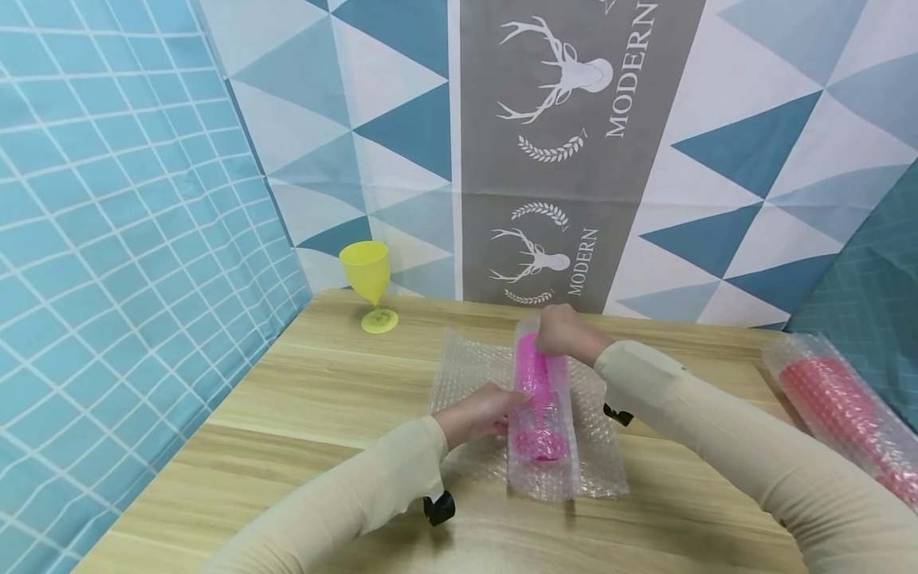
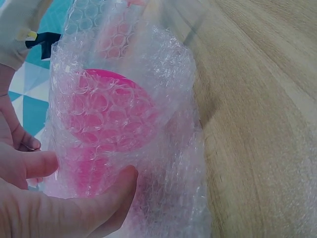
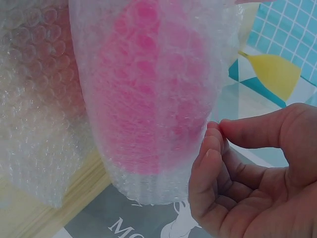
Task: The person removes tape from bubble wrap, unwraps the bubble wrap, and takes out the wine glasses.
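Observation:
A pink goblet (image 1: 532, 367) lies on its side, rolled in bubble wrap (image 1: 473, 367), with its bowl toward the wall and its round foot (image 2: 109, 109) toward me. My left hand (image 1: 479, 410) grips the roll from the left around the stem, thumb on top. At the far end, my right hand (image 1: 562, 331) pinches the edge of the wrap between thumb and fingertips beside the bowl, as the right wrist view shows. More wrap spreads flat under the roll to both sides.
A yellow goblet (image 1: 366, 271) stands upright at the table's back left. On the right lies a red item (image 1: 832, 391) rolled in bubble wrap. Patterned cloth (image 1: 402, 119) hangs behind the wooden table (image 1: 287, 406), and a blue gridded sheet (image 1: 107, 199) borders its left side.

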`<state>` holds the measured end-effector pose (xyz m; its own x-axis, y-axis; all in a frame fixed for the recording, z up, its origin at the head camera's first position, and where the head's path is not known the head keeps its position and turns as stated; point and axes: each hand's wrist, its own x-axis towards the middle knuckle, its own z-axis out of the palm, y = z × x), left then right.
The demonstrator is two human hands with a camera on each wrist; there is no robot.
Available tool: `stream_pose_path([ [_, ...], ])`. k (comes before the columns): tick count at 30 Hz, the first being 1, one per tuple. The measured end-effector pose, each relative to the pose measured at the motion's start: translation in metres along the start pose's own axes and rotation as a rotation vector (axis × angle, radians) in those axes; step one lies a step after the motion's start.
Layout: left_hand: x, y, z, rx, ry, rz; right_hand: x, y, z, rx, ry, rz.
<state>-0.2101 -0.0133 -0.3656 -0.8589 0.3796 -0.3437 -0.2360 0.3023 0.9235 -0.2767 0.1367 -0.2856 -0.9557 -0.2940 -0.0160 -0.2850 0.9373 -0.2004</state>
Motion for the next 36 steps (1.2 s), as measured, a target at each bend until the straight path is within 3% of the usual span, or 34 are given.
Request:
stream_pose_path([
  [10,0.000,-0.002,-0.001,-0.016,-0.003,0.005,-0.001,-0.002,-0.004,0.050,0.026,-0.036],
  [17,-0.001,-0.002,-0.002,-0.042,-0.015,0.012,-0.002,-0.004,-0.008,0.073,-0.009,0.029],
  [29,-0.001,-0.002,0.000,-0.053,-0.025,0.008,-0.011,0.009,-0.013,0.053,0.031,-0.037],
  [33,-0.001,-0.002,0.000,-0.049,-0.018,0.000,-0.010,0.015,-0.013,0.128,-0.047,0.020],
  [36,0.000,-0.002,0.001,-0.053,-0.008,-0.007,-0.009,0.018,-0.013,0.257,-0.096,0.087],
])
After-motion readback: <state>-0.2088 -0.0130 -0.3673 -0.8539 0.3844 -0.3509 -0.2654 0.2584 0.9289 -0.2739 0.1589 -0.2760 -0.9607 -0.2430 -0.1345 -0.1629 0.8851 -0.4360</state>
